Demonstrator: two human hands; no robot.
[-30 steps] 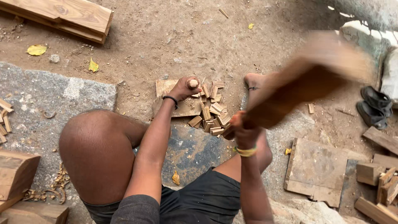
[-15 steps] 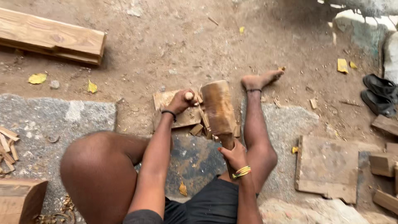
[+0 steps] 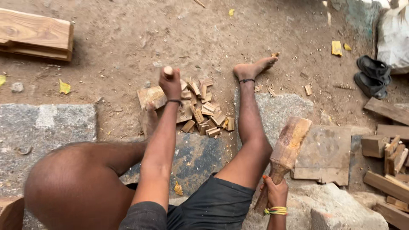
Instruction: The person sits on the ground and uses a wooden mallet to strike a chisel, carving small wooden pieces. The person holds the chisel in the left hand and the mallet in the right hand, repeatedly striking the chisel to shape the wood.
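Wooden and round-topped, the short pale chisel handle stands upright in my left hand, fingers wrapped closed around it, its lower end hidden behind my hand over the flat brown wooden block on the dirt. My right hand grips tight around the neck of the heavy brown wooden mallet, which is lowered beside my right leg, its head tilted up and well apart from the handle.

Judging by the heap of small split wood pieces lying just beside the block, a fair amount of splitting is done; the block under my left hand looks largely whole, so more seems left. Nothing here serves as a container: the split pieces lie loose on the ground.

Further out, a flat square wooden slab sits on grey stone near the mallet, stacked timber offcuts lie at the right, thick planks at far left, and a pair of dark sandals rests on the dirt.
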